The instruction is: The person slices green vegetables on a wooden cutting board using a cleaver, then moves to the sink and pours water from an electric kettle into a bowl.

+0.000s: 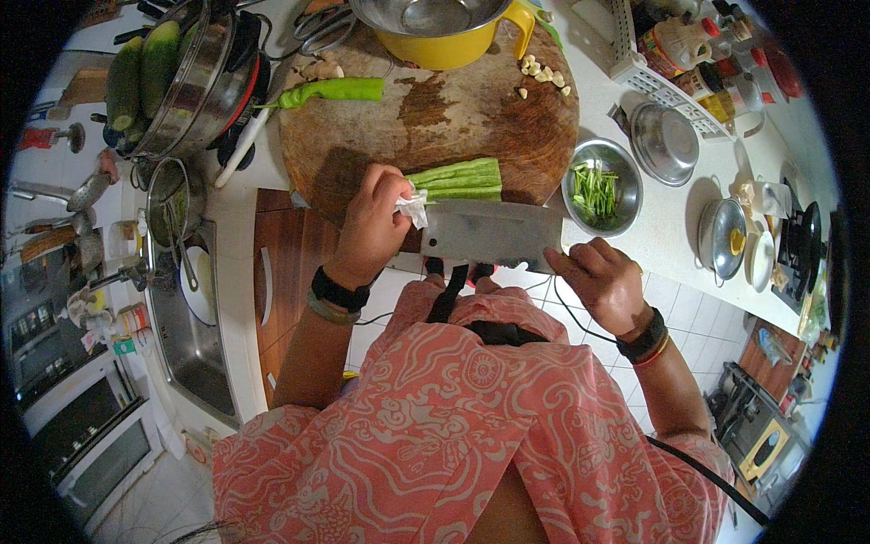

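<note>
My right hand (603, 285) grips a Chinese cleaver (489, 232) by its handle, which is mostly hidden in the fist. The broad blade lies level in front of my waist, at the near edge of the round wooden chopping board (353, 139). My left hand (376, 221) pinches a crumpled white tissue (414, 209) beside the blade's far-left corner. Just beyond the blade, long green vegetable pieces (459, 178) lie side by side on the board, close to my left fingertips. A green pepper (333, 92) with its tip cut off rests at the board's left.
Peeled garlic cloves (542, 73) and a yellow-handled basin (438, 44) sit on the board's far side. Right of it stands a steel bowl (602, 188) with cut green strips. A steamer pot (204, 88) stands left, above the sink (197, 360).
</note>
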A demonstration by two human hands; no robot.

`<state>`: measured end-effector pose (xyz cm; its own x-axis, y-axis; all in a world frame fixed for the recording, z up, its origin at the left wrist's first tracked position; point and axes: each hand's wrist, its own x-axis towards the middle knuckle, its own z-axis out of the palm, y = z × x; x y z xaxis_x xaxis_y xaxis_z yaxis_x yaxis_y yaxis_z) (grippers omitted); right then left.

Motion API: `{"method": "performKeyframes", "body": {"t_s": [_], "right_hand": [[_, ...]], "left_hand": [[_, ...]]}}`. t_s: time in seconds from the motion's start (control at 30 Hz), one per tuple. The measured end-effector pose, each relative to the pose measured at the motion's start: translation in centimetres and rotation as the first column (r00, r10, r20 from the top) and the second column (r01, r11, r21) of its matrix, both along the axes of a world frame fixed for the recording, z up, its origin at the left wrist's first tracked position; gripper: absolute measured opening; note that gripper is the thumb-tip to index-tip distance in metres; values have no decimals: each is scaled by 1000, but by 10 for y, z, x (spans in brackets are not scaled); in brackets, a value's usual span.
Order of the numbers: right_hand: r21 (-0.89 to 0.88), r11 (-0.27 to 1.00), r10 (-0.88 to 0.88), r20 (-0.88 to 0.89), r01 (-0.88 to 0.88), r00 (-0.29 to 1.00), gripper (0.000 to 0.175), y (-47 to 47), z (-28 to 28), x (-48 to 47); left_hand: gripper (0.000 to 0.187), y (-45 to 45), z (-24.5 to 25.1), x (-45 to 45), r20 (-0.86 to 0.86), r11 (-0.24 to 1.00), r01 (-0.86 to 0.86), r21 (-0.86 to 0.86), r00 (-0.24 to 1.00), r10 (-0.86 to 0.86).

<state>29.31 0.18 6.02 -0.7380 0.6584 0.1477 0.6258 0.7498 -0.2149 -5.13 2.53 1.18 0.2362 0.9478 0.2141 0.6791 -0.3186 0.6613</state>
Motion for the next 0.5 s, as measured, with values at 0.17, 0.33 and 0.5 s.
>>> {"method": "performKeyframes", "body": {"t_s": [0.17,0.33,0.5], "right_hand": [[3,1000,14,17,-14,1000,44,2,-2,-3],[32,999,12,27,-13,1000,43,4,-1,-6],[60,998,13,47,-15,999,42,4,0,-9]], "left_hand": [[36,1,-1,0,23,1000,3,-19,1000,-3],[35,2,0,0,44,999,16,-31,999,-15],[34,6,0,0,60,998,52,-23,997,-51]]}}
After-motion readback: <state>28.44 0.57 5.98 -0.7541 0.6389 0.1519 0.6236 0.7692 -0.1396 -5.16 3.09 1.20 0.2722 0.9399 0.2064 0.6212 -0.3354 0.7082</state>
